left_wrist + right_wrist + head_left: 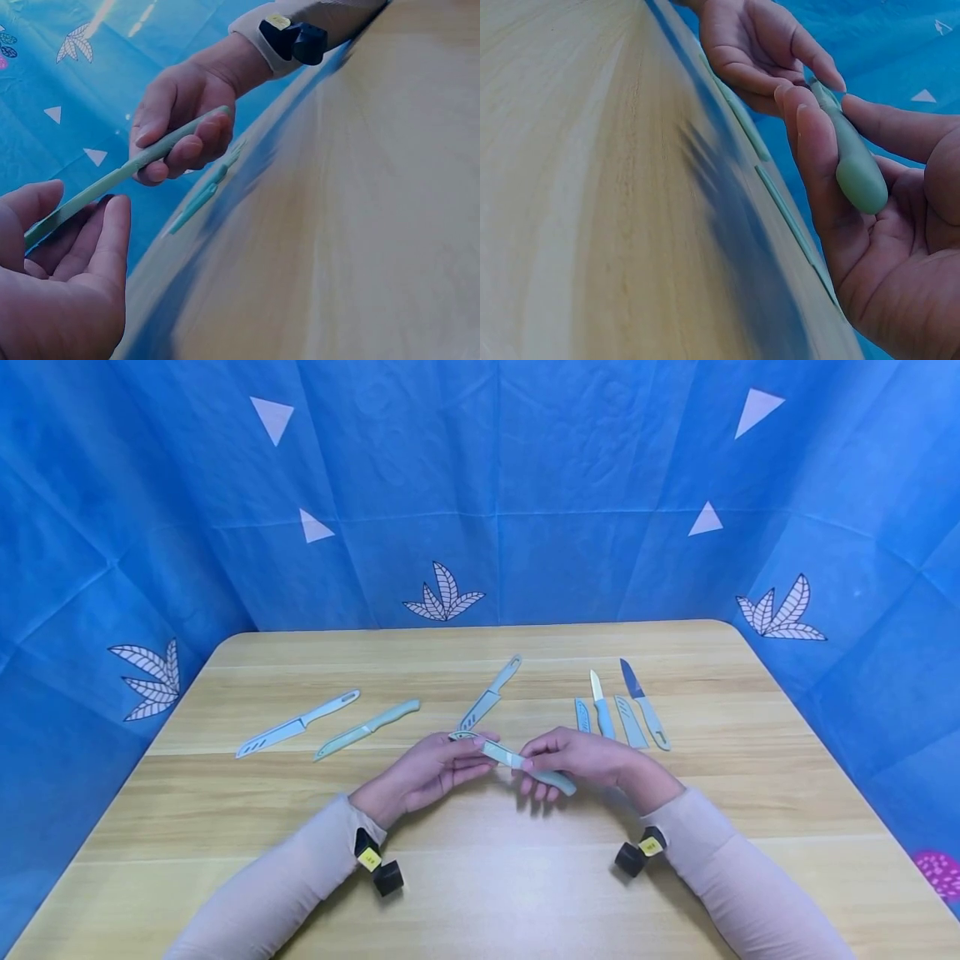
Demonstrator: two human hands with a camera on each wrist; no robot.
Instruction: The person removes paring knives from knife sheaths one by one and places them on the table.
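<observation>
Both hands hold a pale green knife point(505, 755) above the middle of the table, its blade end covered by a green sheath. My left hand point(437, 772) pinches the sheathed end between thumb and fingers. On the handle, my right hand point(581, 755) has its thumb on one side and its fingers on the other. The handle's rounded butt point(862, 186) faces the right wrist camera. Just beyond the left hand lies a sheathed blue-grey knife point(486, 700), its tip close to the held sheath.
To the left lie a light blue sheathed knife point(276, 736) and a green sheathed knife point(366, 729). Beyond the right hand are a pale-bladed knife point(603, 713), a dark-bladed knife point(649, 713), a blue sheath point(582, 713) and a green sheath point(632, 722). Blue cloth point(562, 568) hangs behind the table.
</observation>
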